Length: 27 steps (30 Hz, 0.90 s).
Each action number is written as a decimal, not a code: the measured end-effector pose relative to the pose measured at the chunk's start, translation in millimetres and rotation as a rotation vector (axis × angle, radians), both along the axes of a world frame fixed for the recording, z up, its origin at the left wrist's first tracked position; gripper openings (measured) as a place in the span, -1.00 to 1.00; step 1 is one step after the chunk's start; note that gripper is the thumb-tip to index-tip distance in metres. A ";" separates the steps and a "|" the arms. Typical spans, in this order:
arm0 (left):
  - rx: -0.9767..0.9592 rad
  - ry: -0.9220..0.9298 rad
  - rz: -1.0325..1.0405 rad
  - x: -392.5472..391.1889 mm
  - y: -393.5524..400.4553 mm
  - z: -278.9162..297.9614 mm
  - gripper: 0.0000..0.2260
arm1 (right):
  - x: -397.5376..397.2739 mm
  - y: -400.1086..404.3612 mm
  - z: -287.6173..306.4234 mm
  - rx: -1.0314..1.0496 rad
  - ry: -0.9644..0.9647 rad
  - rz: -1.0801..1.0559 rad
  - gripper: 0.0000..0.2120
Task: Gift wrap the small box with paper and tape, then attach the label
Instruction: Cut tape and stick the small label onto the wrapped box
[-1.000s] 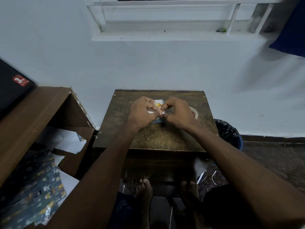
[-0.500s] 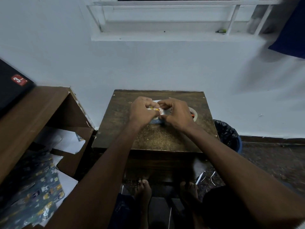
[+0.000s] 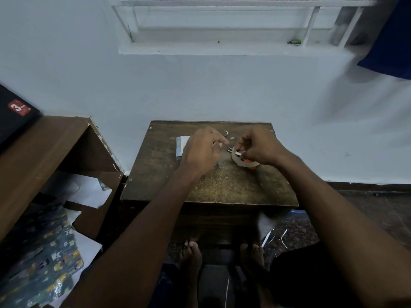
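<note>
Home room: barred window (image 3: 222, 16), wooden shelf (image 3: 51, 147).

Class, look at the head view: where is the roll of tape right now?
The roll of tape lies on the wooden table, right of centre, under the right hand, which grips it; the wrapped box sits to its left.

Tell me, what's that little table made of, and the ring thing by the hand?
The table looks like dark brown wood with a worn, dull finish: its top is scuffed and speckled. The ring is a tape roll, probably clear or pale plastic tape, slightly shiny, wound on an orange core. The right hand grips it.
</note>
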State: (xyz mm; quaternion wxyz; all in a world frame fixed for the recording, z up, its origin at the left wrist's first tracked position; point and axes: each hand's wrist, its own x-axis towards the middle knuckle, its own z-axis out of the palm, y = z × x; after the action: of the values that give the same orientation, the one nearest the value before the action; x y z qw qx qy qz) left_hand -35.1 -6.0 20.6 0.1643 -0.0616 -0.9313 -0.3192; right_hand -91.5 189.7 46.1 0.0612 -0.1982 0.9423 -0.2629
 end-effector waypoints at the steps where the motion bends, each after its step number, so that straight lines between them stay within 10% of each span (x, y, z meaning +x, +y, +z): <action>1: -0.014 0.001 -0.025 -0.4 2.7 -1.5 -0.78 | -0.1 1.4 -0.5 0.088 -0.011 0.000 -0.79; 8: -0.032 0.002 -0.066 -1.1 6.0 -5.2 -0.78 | 4.4 -5.4 -13.0 0.358 -0.004 -0.028 -0.80; 27: 0.482 -0.046 -0.143 -5.0 9.1 3.4 -0.94 | 18.3 25.0 35.2 -0.221 -0.081 0.087 -0.88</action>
State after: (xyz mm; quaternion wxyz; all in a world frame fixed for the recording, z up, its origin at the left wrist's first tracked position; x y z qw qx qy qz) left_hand -40.0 3.1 24.1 0.1299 -0.0790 -0.8251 -0.5441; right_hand -73.2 214.7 81.3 0.0883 -0.2337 0.8948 -0.3701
